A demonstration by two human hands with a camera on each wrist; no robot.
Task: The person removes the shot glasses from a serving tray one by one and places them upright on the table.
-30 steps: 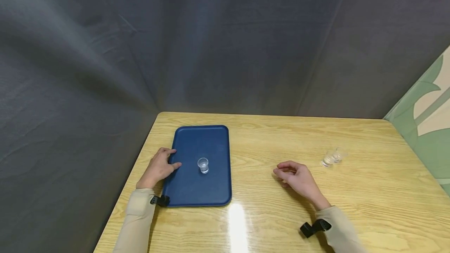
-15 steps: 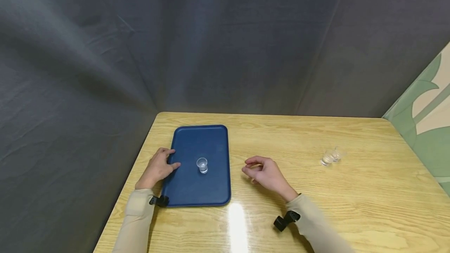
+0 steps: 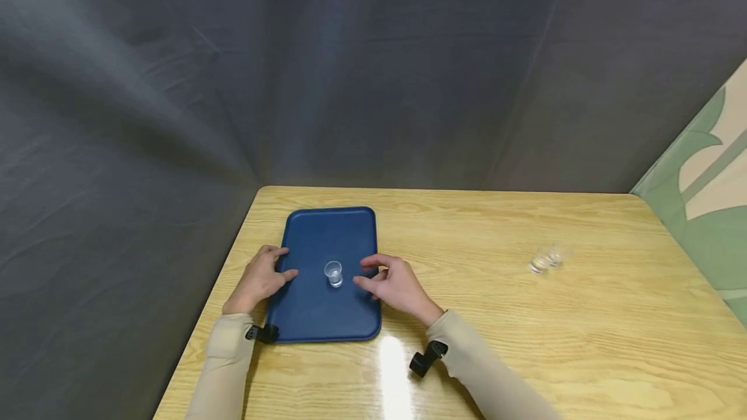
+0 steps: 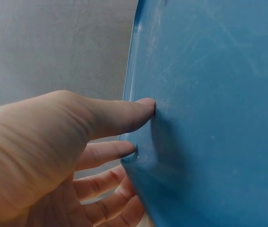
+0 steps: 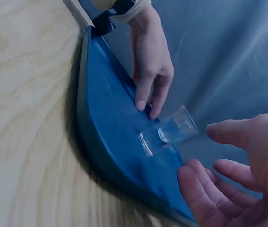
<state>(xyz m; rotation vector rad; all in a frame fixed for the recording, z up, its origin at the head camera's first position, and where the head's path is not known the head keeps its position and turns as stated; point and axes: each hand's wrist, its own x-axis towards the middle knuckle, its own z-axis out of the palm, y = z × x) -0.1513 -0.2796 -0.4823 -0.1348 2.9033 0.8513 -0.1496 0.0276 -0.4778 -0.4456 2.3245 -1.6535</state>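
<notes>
My left hand (image 3: 257,280) grips the left edge of a blue tray (image 3: 356,323). In the left wrist view, its straight thumb presses on the tray's inner surface, while the other fingers are at and outside the rim. On the tray stands one small clear shot glass (image 3: 334,274), upright. My right hand (image 3: 397,282) is over the tray's right edge, thumb and fingers parted and nothing between them. The right wrist view shows those fingertips close to the glass (image 5: 169,130), with a gap between.
Several more small clear glasses (image 3: 543,261) stand close together on the right of the wooden table (image 3: 583,342). A dark cloth (image 3: 373,70) hangs behind the table and along its left side. A green and cream patterned panel (image 3: 700,193) borders the right.
My right hand has moved left across the table, from bare wood to over the tray's right edge near the glass. The left hand stays at the tray's left edge.
</notes>
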